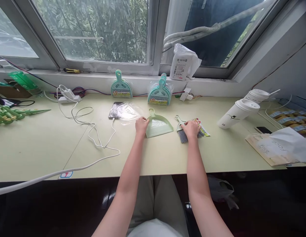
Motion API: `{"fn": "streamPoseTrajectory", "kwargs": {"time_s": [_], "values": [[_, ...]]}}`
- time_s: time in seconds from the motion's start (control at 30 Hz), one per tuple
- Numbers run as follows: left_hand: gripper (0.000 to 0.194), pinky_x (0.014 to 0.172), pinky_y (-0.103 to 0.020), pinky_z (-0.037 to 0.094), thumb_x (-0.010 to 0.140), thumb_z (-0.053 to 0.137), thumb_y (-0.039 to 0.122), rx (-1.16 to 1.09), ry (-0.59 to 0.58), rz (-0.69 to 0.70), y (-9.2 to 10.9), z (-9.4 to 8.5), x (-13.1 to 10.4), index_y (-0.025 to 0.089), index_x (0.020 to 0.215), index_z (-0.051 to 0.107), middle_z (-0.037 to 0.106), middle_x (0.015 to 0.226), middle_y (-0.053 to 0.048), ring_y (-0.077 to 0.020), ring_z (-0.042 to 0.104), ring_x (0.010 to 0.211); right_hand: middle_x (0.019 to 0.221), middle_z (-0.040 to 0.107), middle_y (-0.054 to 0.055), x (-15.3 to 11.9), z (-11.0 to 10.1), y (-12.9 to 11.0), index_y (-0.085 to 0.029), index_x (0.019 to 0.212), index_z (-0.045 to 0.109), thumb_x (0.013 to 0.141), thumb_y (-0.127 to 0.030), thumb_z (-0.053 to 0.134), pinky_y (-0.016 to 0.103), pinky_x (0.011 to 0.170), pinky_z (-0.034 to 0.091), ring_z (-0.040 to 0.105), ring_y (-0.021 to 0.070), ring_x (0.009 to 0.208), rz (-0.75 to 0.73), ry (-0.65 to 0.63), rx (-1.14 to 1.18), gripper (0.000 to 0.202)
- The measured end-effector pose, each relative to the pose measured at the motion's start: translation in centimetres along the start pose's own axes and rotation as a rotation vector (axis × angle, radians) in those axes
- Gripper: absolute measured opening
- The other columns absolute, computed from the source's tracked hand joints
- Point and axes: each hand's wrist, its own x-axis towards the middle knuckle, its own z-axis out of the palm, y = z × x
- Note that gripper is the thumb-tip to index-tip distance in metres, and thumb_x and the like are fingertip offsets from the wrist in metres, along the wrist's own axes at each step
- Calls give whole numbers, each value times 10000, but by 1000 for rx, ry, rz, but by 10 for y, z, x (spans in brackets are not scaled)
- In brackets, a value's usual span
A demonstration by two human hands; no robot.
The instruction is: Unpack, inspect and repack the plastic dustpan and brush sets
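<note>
A light green dustpan (159, 127) lies on the table in front of me, its handle toward the window. My left hand (142, 125) pinches the dustpan's left edge. To the right, a small brush (182, 135) with grey bristles lies on the table, and my right hand (191, 128) is closed on it from above. A colourful label card (204, 129) sticks out to the right of that hand. Crumpled clear plastic wrap (129, 112) lies to the left of the dustpan, partly over a phone (114, 110).
Wrapped brush sets (121, 89) (159, 94) lean by the window sill. White cables (98, 141) and a power strip (69, 99) are at left. White cups (238, 113), a paper bag (271, 149) and a dark phone (263, 130) are at right.
</note>
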Motion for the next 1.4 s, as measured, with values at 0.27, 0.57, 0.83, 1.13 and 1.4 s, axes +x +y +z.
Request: {"fn": "streamPoseTrajectory", "kwargs": {"time_s": [0.27, 0.57, 0.83, 1.13, 1.4], "values": [[130, 653, -253, 400, 720, 540, 307, 90, -261, 115, 14, 1, -11, 204, 743, 616, 670, 757, -36, -179, 590, 732, 972, 652, 80, -13, -10, -43, -211, 829, 645, 792, -389, 539, 399, 872, 341, 526, 243, 959, -232, -38, 239, 211], [215, 810, -317, 425, 794, 408, 237, -80, -283, 359, 20, -2, -14, 219, 782, 622, 663, 855, -23, -193, 580, 836, 996, 652, 40, -21, -2, -59, -250, 849, 696, 801, -365, 588, 332, 907, 373, 527, 212, 1039, -456, -226, 484, 164], [417, 963, -397, 327, 774, 475, 51, 285, -13, 672, 18, 7, -18, 268, 1119, 562, 495, 1299, -81, -259, 415, 1205, 982, 668, 18, -23, -7, -58, -237, 881, 690, 721, -249, 662, 320, 868, 416, 581, 186, 970, -524, -326, 623, 163], [333, 962, -402, 331, 825, 409, 56, 332, -47, 835, 19, 19, -17, 242, 1017, 608, 595, 1096, -96, -243, 522, 1023, 913, 697, 17, -26, -1, -66, -210, 880, 682, 726, -192, 635, 281, 813, 458, 623, 157, 878, -530, -315, 714, 162], [306, 890, -388, 375, 822, 415, 59, 350, -101, 819, 17, 21, -13, 221, 904, 662, 650, 926, -108, -246, 550, 968, 880, 706, 3, -25, 2, -68, -230, 859, 684, 737, -223, 635, 286, 805, 452, 631, 160, 849, -523, -310, 679, 132]]}}
